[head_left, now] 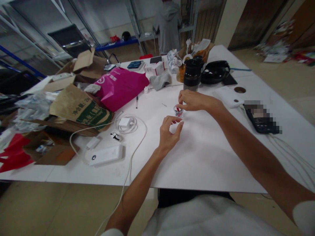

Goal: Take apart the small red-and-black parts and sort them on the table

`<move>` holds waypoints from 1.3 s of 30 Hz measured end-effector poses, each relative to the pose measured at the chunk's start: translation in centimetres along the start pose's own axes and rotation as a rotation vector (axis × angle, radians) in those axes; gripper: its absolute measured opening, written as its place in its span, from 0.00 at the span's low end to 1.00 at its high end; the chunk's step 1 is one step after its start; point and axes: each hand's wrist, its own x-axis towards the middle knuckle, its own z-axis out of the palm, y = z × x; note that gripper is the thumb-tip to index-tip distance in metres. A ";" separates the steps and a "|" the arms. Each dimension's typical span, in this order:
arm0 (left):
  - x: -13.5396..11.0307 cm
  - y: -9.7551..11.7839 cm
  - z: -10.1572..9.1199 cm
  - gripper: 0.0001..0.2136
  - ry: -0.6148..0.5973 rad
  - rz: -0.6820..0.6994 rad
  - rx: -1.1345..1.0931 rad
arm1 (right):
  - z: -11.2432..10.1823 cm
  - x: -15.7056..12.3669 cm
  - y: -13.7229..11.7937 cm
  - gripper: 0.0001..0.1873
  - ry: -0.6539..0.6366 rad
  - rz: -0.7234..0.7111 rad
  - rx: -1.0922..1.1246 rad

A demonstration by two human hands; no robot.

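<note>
A small, round, clear-looking item with red in it (177, 111) sits on the white table between my hands; its kind is too small to tell. My right hand (191, 100) reaches over from the right with curled fingers, its thumb tip at the item's upper edge. Whatever those fingers grip is hidden. Just in front of the item is my left hand (169, 132), thumb and index finger bent into a ring with their tips close together. Anything between these tips is too small to name. A dark drink bottle (192, 74) stands upright just behind my right hand.
On the left are a pink bag (123, 86), a brown paper bag (80, 106), a white power bank (105, 155) and a coiled cable (133, 129). A black case (216, 72) lies behind; a phone-like device (261, 118) with cables lies right. A person (168, 28) stands beyond the table.
</note>
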 end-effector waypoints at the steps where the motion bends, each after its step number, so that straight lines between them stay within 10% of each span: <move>1: 0.0 0.0 0.0 0.09 0.001 0.005 -0.003 | 0.0 0.0 -0.1 0.23 0.002 -0.015 0.008; 16: -0.1 -0.8 -0.1 0.07 -0.002 -0.003 0.043 | -0.5 0.7 0.0 0.45 -0.019 0.086 0.220; 39: 4.4 -3.5 -1.8 0.16 -0.299 0.073 0.694 | -0.4 0.7 0.1 0.46 -0.090 -0.025 0.277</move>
